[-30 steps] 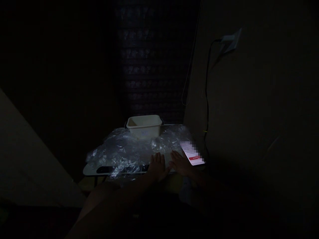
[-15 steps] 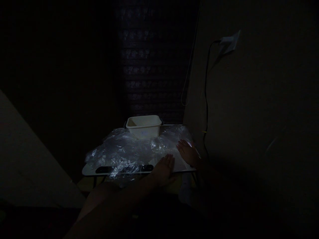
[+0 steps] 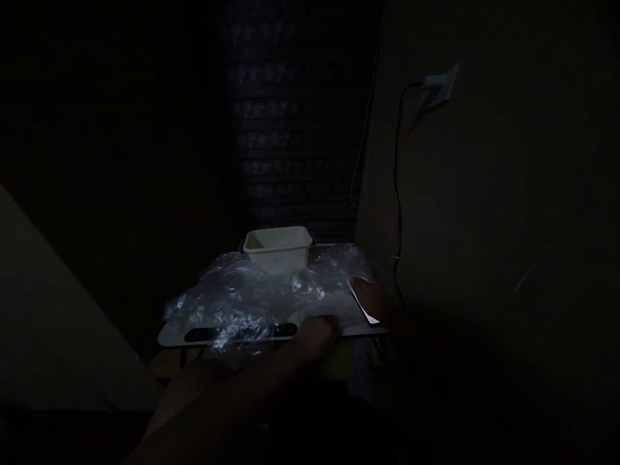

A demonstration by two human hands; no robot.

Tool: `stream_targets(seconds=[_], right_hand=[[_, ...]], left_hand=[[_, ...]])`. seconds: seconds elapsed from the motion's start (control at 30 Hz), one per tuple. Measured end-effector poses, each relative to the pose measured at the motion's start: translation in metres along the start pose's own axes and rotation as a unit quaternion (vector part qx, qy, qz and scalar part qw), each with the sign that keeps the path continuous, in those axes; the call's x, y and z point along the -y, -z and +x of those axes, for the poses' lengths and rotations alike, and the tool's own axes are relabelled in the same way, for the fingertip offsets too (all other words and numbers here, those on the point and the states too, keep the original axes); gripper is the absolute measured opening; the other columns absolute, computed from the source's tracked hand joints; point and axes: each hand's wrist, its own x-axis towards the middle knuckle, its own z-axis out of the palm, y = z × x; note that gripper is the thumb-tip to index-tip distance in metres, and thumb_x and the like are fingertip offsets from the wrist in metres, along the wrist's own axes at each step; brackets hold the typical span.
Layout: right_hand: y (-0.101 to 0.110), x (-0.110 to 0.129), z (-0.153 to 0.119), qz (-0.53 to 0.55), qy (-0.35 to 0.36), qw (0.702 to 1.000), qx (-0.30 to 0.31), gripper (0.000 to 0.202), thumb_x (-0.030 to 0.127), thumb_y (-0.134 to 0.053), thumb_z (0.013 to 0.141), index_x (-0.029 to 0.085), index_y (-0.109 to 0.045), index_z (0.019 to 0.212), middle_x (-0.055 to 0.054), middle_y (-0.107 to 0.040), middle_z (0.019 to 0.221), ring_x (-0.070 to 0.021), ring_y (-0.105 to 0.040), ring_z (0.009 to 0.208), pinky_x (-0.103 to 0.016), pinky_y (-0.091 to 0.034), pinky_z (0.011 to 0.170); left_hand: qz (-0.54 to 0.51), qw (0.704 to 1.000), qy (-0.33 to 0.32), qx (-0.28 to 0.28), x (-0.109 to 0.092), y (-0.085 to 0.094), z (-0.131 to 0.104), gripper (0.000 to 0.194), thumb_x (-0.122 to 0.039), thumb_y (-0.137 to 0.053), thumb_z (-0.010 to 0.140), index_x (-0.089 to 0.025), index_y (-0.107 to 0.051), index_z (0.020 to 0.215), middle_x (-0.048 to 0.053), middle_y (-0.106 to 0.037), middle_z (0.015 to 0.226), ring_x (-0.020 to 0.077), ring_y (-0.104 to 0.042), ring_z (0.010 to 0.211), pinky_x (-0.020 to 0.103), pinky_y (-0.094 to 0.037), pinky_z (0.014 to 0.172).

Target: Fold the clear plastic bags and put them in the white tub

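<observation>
The scene is very dark. My left hand (image 3: 316,337) is curled closed near the front edge of the small table (image 3: 169,334), with nothing visible in it. Along the table's right side my right hand (image 3: 372,299) grips a phone (image 3: 364,306) with a lit screen, its fingers covering part of the phone. Crumpled clear plastic sheeting (image 3: 242,297) spreads over most of the tabletop and hangs over the front edge. At the back, a cream-coloured plastic tub (image 3: 281,258) with dark side handles stands upright on the sheeting.
Behind the table hangs a dark patterned blind (image 3: 290,148) with a looped cord (image 3: 356,187). On the right wall, a black cable (image 3: 397,181) runs down from an outlet (image 3: 446,85). A pale slanted panel (image 3: 53,316) stands to the left.
My left hand has gone from flat and stretched out to curled. My right hand has closed around the phone, whose lit screen now shows more. The view has shifted slightly.
</observation>
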Motion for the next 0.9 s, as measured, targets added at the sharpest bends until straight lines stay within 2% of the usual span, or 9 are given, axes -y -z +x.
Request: stream_targets(seconds=[0.07,0.13,0.2,0.3,0.4,0.57,0.73,0.8,0.9], right_hand=[[-0.002,-0.001,0.003,0.058,-0.012,0.998,0.004,0.043,0.037,-0.017,0.077,0.015,-0.051,0.092,-0.007,-0.053,0.095,-0.0196,-0.043,0.092,-0.037,-0.027,0.082],[-0.005,0.000,0.007,0.142,-0.029,0.989,0.028,0.049,0.040,-0.012,0.077,0.014,-0.050,0.092,-0.007,-0.056,0.090,-0.0179,-0.048,0.086,-0.033,-0.035,0.075],[-0.006,0.005,0.010,0.281,-0.059,0.955,0.077,0.057,0.041,-0.004,0.076,0.012,-0.049,0.093,-0.008,-0.057,0.086,-0.0165,-0.051,0.080,-0.031,-0.038,0.070],[-0.005,0.016,0.009,0.456,-0.088,0.869,0.173,0.065,0.042,0.005,0.075,0.011,-0.048,0.095,-0.011,-0.056,0.087,-0.0169,-0.052,0.080,-0.032,-0.039,0.067],[-0.003,0.029,0.004,0.521,-0.102,0.815,0.234,0.062,0.044,0.003,0.074,0.012,-0.046,0.096,-0.011,-0.055,0.091,-0.0172,-0.051,0.081,-0.033,-0.039,0.067],[-0.005,0.044,0.000,0.585,-0.158,0.765,0.219,0.033,0.035,-0.026,0.074,0.015,-0.046,0.090,-0.008,-0.054,0.093,-0.0140,-0.053,0.075,-0.030,-0.039,0.067],[-0.011,0.049,0.000,0.649,-0.179,0.717,0.183,0.010,0.017,-0.049,0.063,0.014,-0.050,0.073,-0.004,-0.059,0.075,-0.0099,-0.054,0.059,-0.024,-0.040,0.058],[-0.011,0.049,0.001,0.662,-0.180,0.707,0.171,0.008,0.015,-0.051,0.061,0.014,-0.051,0.069,-0.003,-0.059,0.070,-0.0093,-0.053,0.057,-0.023,-0.040,0.055],[-0.011,0.045,0.003,0.666,-0.188,0.704,0.156,0.007,0.015,-0.053,0.060,0.014,-0.052,0.066,-0.002,-0.059,0.065,-0.0086,-0.053,0.055,-0.021,-0.040,0.051]], left_hand=[[-0.126,0.991,0.026,-0.031,0.007,0.013,0.002,0.027,-0.023,-0.031,0.072,-0.012,-0.054,0.067,0.006,-0.057,0.067,0.0157,-0.052,0.063,0.025,-0.038,0.057],[-0.299,0.951,0.065,-0.046,0.016,0.026,0.007,0.028,-0.026,-0.033,0.071,-0.012,-0.054,0.059,0.003,-0.057,0.059,0.0136,-0.052,0.059,0.023,-0.038,0.056],[-0.472,0.868,0.131,-0.079,0.025,0.038,0.010,0.023,-0.026,-0.038,0.068,-0.011,-0.055,0.064,0.003,-0.058,0.059,0.0132,-0.052,0.057,0.023,-0.039,0.056],[-0.630,0.744,0.185,-0.120,0.034,0.052,0.010,0.019,-0.024,-0.045,0.064,-0.012,-0.055,0.073,0.002,-0.058,0.062,0.0128,-0.053,0.058,0.024,-0.040,0.056],[-0.685,0.683,0.209,-0.145,0.039,0.060,0.007,0.017,-0.023,-0.047,0.062,-0.013,-0.054,0.073,0.001,-0.057,0.058,0.0111,-0.052,0.052,0.023,-0.041,0.051],[-0.715,0.650,0.195,-0.167,0.046,0.060,0.002,0.016,-0.018,-0.046,0.062,-0.012,-0.053,0.076,0.002,-0.057,0.066,0.0118,-0.053,0.058,0.023,-0.042,0.055],[-0.716,0.637,0.206,-0.197,0.052,0.057,0.000,0.016,-0.013,-0.043,0.062,-0.012,-0.051,0.075,0.002,-0.056,0.065,0.0119,-0.053,0.059,0.024,-0.042,0.055],[-0.711,0.642,0.207,-0.201,0.055,0.055,0.000,0.015,-0.013,-0.045,0.061,-0.013,-0.051,0.074,0.001,-0.056,0.063,0.0112,-0.053,0.058,0.023,-0.042,0.054],[-0.693,0.667,0.218,-0.166,0.060,0.052,0.001,0.010,-0.014,-0.050,0.057,-0.011,-0.052,0.066,0.000,-0.055,0.058,0.0098,-0.051,0.052,0.021,-0.040,0.050]])
